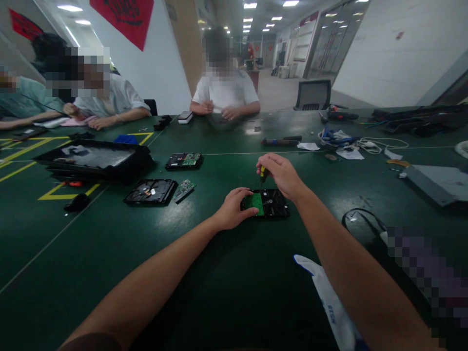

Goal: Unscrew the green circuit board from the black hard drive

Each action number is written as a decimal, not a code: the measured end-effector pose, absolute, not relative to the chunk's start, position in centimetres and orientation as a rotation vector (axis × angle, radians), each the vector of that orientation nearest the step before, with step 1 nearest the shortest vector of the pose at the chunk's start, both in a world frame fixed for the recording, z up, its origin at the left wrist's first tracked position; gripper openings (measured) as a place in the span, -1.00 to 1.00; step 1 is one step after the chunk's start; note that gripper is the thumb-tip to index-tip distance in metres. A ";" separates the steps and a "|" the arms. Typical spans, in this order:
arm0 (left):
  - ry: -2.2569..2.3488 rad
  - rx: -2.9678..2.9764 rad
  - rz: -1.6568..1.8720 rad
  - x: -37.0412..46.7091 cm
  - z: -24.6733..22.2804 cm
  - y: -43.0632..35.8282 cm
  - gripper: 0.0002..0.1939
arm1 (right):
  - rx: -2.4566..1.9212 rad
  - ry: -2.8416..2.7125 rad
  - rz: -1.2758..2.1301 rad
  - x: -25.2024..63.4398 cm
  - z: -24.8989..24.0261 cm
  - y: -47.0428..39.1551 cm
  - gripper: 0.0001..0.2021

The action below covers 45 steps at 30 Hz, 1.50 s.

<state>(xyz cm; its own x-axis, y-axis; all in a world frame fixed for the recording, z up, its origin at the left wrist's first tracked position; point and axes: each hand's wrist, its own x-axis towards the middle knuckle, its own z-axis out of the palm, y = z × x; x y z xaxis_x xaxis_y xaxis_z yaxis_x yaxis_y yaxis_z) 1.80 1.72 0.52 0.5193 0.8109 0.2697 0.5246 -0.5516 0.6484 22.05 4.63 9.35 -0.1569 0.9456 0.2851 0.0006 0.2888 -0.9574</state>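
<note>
A black hard drive [276,204] with a green circuit board [256,202] lies flat on the green table in front of me. My left hand [234,208] grips its left end, thumb across the near side of the board and fingers at the far edge. Above the drive, my right hand [280,173] is closed round the yellow and black handle of a screwdriver [263,173]. The screwdriver points down at the drive's far edge; I cannot make out whether the tip touches a screw.
Left of my hands lie an opened hard drive [150,191], a loose circuit board [185,190] and another drive [184,161]. Black trays [98,158] stand farther left. A white glove [325,287] lies beneath my right forearm. Cables [340,138] lie at back right. People sit opposite.
</note>
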 end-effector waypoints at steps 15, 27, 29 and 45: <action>1.063 2.301 0.793 1.8 0.4 1.8 -0.43 | -0.837 -1.535 1.201 21.8 10.0 3.9 -0.78; 1.083 2.279 0.775 1.8 0.6 1.7 -0.43 | -0.864 -1.519 1.163 22.1 9.5 4.5 -0.77; 1.084 2.277 0.773 1.8 0.6 1.7 -0.43 | -0.886 -1.531 1.115 22.1 9.5 4.5 -0.79; 1.071 2.287 0.773 1.8 0.6 1.8 -0.43 | -0.881 -1.493 1.101 21.9 9.1 4.9 -0.51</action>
